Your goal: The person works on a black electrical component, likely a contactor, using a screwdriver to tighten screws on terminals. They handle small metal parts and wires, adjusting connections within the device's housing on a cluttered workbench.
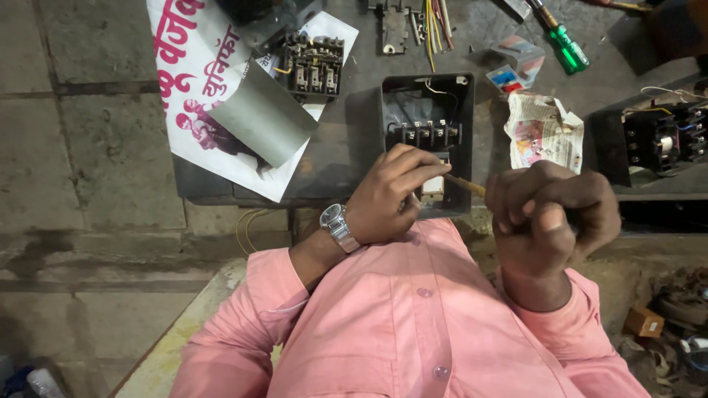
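Note:
A black open electrical box (426, 129) with a row of terminals and thin wires lies on the dark workbench (346, 147). My left hand (387, 195), a metal watch on its wrist, rests on the box's near end, its fingers pinching the front of a thin wooden-handled tool (464, 184). My right hand (553, 214) is closed in a fist around the tool's handle, just right of the box and raised toward the camera. The tool's tip is hidden under my left fingers.
A white poster with pink print (199, 88) and a grey sheet (262, 114) lie at left, beside a black terminal block (313, 66). Crumpled newspaper (544, 133), a green-handled screwdriver (564, 44), loose wires (435, 22) and another black device (660, 140) sit at right.

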